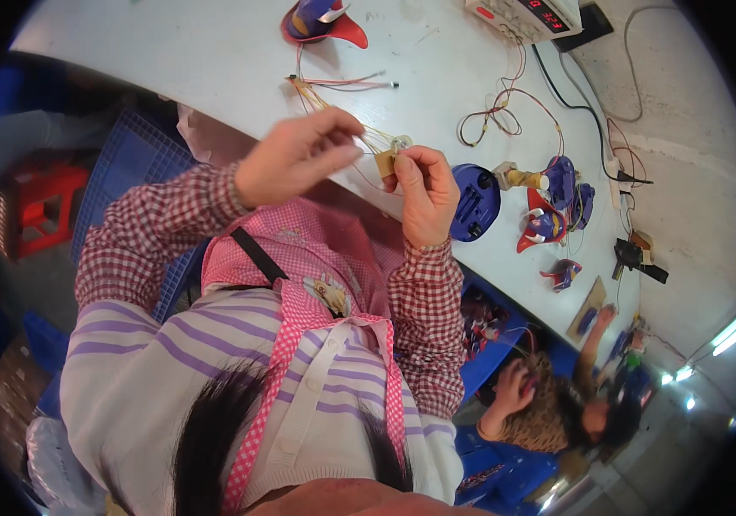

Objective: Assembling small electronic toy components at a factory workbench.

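Blue disc point(475, 202), red-blue toy parts point(548, 215), perhaps meter point(527, 15) on table point(204, 52).

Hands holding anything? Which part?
Right hand pinches a small tan circuit board by its edge. Left hand pinches the thin wires running from it.

Red-and-white checked sleeves point(157, 228) lie over a white top with lilac stripes point(140, 361), under a pink gingham apron point(299, 318) crossed by a black strap point(258, 255). The small circuit board point(384, 163) between the fingers is tan, trailing yellow and red wires point(320, 96). On the pale grey table point(204, 52) sit blue-and-red plastic toy parts point(548, 211) and a round blue piece point(475, 202). A red stool point(36, 206) and blue crates point(140, 155) stand beside it
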Available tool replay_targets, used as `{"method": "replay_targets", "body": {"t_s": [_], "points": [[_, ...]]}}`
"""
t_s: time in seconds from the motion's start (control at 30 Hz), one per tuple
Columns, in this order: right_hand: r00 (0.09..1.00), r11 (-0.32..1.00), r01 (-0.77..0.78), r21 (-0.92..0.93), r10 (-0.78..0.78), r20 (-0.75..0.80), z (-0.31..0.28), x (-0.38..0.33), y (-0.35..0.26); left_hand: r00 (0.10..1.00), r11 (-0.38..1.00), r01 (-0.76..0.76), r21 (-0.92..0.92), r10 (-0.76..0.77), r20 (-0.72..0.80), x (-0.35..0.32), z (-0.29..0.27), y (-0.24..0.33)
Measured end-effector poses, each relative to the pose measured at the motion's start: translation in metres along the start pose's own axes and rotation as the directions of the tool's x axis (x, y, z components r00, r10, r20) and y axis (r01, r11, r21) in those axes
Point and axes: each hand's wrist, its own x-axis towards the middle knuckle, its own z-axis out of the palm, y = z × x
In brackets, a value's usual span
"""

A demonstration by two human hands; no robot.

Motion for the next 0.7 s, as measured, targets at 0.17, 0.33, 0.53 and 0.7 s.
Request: {"method": "replay_targets", "body": {"t_s": [0.17,0.33,0.53,0.7], "points": [[0.993,0.993,0.110,0.047,-0.108,-0.038,0.020,-0.010,0.011,0.987,0.926,0.134,-0.353,-0.155,-0.032,-0.003,0.028,-0.008],[0.978,0.965,0.209,-0.160,-0.207,0.029,0.013,-0.012,0.001,0.974,0.908,0.214,-0.360,-0.226,0.007,-0.004,0.022,-0.003],[0.898,0.766,0.439,-0.469,-0.361,0.251,0.009,-0.007,-0.002,0.980,0.931,0.194,-0.309,-0.197,0.020,-0.004,0.020,-0.011],[0.852,0.685,0.524,-0.507,-0.403,0.335,0.011,-0.006,0.000,0.968,0.916,0.250,-0.315,-0.243,0.062,-0.006,0.017,-0.014]]}}
